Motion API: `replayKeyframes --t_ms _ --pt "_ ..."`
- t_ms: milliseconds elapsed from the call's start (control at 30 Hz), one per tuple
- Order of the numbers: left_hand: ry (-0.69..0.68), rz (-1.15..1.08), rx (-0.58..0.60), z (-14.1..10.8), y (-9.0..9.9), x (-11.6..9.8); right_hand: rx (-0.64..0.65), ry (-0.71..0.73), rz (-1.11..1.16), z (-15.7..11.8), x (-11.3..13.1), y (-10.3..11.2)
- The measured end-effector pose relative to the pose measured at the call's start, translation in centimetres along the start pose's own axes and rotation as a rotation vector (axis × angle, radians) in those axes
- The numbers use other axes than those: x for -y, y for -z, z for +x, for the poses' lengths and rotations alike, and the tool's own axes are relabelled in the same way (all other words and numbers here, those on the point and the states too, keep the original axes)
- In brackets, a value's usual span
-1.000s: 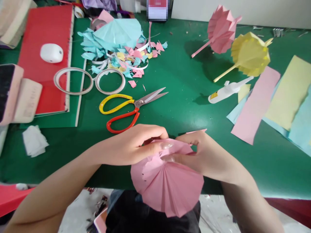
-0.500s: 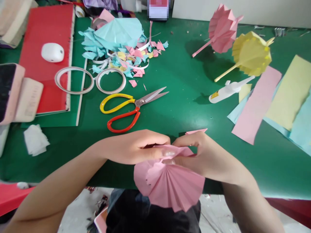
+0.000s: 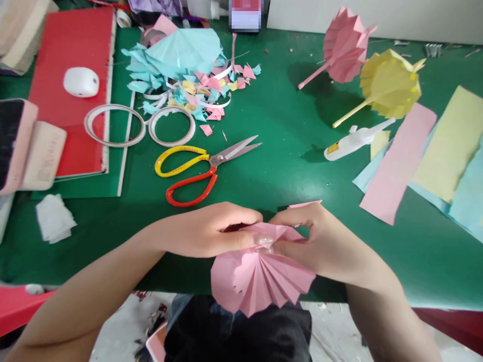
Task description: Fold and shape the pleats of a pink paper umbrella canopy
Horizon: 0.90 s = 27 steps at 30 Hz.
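A pleated pink paper fan (image 3: 260, 289) spreads below both hands at the table's front edge, its folds running out from a pinched centre. My left hand (image 3: 211, 229) grips it from the left, thumb on top. From the right, my right hand (image 3: 309, 239) pinches the same paper, and the two thumbs almost meet over the centre. The fingertips underneath are hidden. Just beyond my right hand lies a pink paper piece (image 3: 306, 204), partly covered. Scissors (image 3: 213, 161) with one yellow and one red handle lie with blades apart beyond my left hand.
Pink (image 3: 345, 48) and yellow paper umbrellas (image 3: 392, 85) stand back right, near a glue bottle (image 3: 349, 144) and paper strips (image 3: 400, 166). Paper scraps (image 3: 204, 90) pile up behind two tape rolls (image 3: 172, 125). A white mouse (image 3: 81, 82) sits on a red folder (image 3: 79, 35).
The fan's lower edge has risen slightly and its pleats have shifted, looking sharper on the right. Both hands keep nearly the same place and grip.
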<state>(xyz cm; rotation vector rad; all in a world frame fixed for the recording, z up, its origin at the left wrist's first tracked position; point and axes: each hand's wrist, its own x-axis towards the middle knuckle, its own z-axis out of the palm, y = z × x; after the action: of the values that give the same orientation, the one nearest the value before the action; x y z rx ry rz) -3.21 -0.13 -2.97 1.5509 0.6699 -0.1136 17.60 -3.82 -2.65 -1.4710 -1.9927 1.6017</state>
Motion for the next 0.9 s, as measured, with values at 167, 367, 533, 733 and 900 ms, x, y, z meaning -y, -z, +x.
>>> replayKeyframes --t_ms 167,367,533,733,900 --pt "0.001 0.002 -0.006 0.1 -0.2 -0.1 -0.015 -0.007 -0.01 0.0 0.2 0.0" --pt "-0.043 0.029 -0.047 0.2 -0.3 -0.1 0.043 -0.048 -0.004 0.1 0.7 0.1" --pt "-0.051 0.033 -0.046 0.1 -0.4 -0.1 0.051 -0.04 0.045 0.0 0.4 0.2" --pt "-0.013 -0.062 0.021 0.0 -0.2 -0.2 0.219 -0.054 0.138 0.1 1.2 1.0" --pt "-0.014 -0.138 0.043 0.0 -0.2 -0.1 0.209 -0.049 0.125 0.0 1.4 1.1"
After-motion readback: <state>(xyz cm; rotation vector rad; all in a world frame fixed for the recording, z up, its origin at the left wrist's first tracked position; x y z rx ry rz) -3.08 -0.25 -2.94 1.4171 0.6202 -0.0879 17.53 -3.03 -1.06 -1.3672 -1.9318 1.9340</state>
